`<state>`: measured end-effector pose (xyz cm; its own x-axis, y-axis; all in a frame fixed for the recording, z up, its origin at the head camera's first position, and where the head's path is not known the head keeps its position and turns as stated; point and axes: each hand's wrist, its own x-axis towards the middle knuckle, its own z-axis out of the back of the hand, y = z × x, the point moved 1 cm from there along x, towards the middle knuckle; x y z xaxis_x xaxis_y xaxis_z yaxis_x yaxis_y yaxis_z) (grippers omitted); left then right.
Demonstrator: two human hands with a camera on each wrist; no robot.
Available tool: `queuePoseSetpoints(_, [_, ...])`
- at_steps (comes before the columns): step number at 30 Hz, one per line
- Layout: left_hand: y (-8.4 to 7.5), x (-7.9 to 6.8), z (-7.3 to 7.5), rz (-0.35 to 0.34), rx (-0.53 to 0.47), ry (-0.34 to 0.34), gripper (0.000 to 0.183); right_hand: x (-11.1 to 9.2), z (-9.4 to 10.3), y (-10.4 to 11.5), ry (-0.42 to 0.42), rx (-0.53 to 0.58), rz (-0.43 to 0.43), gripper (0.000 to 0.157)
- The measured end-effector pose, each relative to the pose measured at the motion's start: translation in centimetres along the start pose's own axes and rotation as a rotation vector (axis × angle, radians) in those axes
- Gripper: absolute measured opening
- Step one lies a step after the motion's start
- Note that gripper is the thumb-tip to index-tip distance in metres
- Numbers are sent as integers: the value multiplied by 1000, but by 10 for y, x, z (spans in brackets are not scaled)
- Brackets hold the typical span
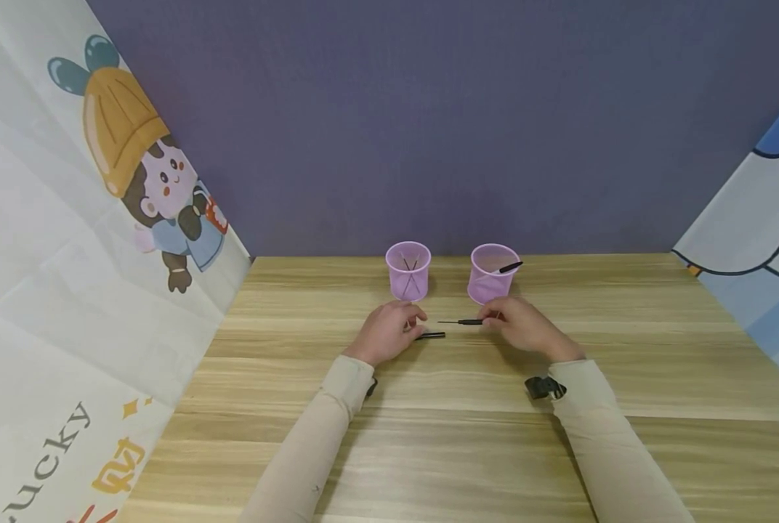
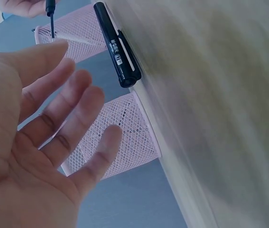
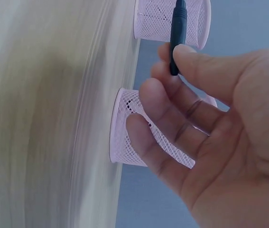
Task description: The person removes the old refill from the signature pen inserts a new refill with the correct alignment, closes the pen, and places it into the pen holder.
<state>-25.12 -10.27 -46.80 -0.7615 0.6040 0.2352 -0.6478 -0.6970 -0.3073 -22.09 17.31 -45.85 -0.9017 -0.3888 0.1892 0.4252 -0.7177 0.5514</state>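
Note:
My right hand [image 1: 523, 325] pinches a black pen grip section [image 3: 178, 35] between thumb and fingers. A thin dark refill sticks out of it, pointing left toward my other hand. The left hand [image 1: 387, 330] is low over the table with its fingers loosely bent and nothing between them. Beside its thumb lies a black pen barrel [image 2: 115, 45] with a clip and white print, on the tabletop. Behind the left hand stands a pink mesh cup [image 1: 408, 283] with thin crossed sticks visible at it. Another pink mesh cup [image 1: 487, 287], behind the right hand, holds a black-and-white pen [image 1: 510, 267].
The wood-grain table [image 1: 468, 457] ends at a dark grey-blue panel [image 1: 461, 131] behind the cups. A white cloth with cartoon prints [image 1: 134, 290] borders the left side, and another printed cloth [image 1: 749, 254] borders the right. Dark straps [image 1: 546, 387] sit at the wrists.

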Motion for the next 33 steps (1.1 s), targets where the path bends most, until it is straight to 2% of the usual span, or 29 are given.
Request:
queuePoseSetpoints(18, [-4, 0, 2, -35, 14, -31, 18, 4, -13, 11, 2, 0, 9, 7])
queuePoseSetpoints(33, [-6, 11, -6, -47, 47, -49, 10, 12, -9, -2, 23, -11, 22, 9])
